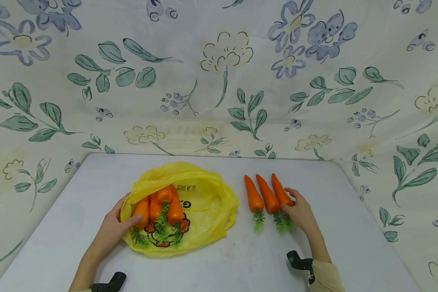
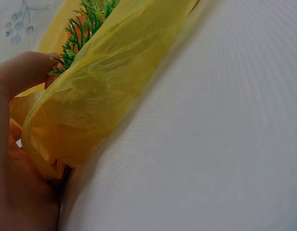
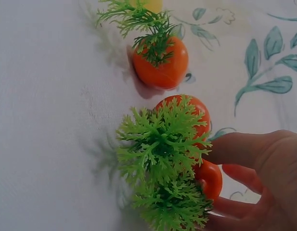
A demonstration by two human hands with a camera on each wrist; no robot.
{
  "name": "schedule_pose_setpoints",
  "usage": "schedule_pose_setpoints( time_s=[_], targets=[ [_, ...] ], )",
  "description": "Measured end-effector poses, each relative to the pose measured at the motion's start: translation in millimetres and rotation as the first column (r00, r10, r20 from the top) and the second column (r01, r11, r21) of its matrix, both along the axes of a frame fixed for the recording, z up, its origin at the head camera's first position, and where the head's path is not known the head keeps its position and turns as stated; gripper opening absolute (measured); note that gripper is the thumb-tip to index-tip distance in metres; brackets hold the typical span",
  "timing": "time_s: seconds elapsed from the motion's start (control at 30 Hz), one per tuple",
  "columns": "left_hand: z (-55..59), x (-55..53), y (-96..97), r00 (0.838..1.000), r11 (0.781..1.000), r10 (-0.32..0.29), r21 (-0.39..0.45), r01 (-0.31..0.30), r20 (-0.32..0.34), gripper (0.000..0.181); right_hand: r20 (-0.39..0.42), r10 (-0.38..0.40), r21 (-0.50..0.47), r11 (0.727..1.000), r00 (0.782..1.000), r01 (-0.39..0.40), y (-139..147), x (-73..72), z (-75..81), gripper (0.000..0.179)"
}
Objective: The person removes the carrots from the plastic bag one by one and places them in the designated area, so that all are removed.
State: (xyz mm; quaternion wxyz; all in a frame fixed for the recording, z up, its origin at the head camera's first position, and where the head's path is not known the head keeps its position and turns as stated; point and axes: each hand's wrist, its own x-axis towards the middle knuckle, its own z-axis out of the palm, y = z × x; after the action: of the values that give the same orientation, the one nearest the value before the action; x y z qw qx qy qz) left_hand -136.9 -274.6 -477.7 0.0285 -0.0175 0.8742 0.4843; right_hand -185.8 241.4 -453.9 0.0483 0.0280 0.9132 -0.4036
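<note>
A yellow plastic bag (image 1: 208, 227) lies on its side with its mouth towards me, several orange toy carrots (image 1: 175, 209) with green tops inside it. My left hand (image 1: 111, 227) grips the bag's left edge. Its thumb is inside the mouth against the leftmost carrot, as the left wrist view also shows bag film (image 2: 100, 91) in the grasp. To the right, three more carrots lie side by side, tips pointing away. My right hand (image 1: 300, 211) pinches the rightmost carrot (image 1: 280, 190) near its leafy end; the middle carrot (image 1: 267, 194) lies close beside it, the left one (image 1: 253, 196) slightly apart.
The white table (image 1: 241, 263) ends at a floral-patterned cloth (image 1: 219, 81) behind and at both sides. Black wrist devices (image 1: 298, 260) sit on both forearms. A gap of bare table lies between the bag and the loose carrots.
</note>
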Motion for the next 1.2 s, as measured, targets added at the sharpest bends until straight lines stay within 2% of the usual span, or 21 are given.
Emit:
schedule_pose_setpoints(
  time_s=[0.27,0.83,1.2],
  targets=[
    [-1.2,0.4,0.0,1.000,1.000,-0.002,-0.003,0.002,0.002,0.087,0.001,-0.020,-0.026,0.999,1.000,0.020,1,-2.4,0.2,0.060],
    [0.4,0.4,-0.5,1.000,1.000,-0.007,0.019,0.007,-0.007,0.087,-0.055,-0.023,-0.036,0.999,0.998,0.021,-5,0.3,14.5,0.058],
    [-0.5,0.8,-0.9,1.000,1.000,-0.001,0.010,0.001,-0.014,0.087,-0.120,-0.026,-0.011,1.000,0.992,0.025,-28,5.5,28.9,0.053]
  ],
)
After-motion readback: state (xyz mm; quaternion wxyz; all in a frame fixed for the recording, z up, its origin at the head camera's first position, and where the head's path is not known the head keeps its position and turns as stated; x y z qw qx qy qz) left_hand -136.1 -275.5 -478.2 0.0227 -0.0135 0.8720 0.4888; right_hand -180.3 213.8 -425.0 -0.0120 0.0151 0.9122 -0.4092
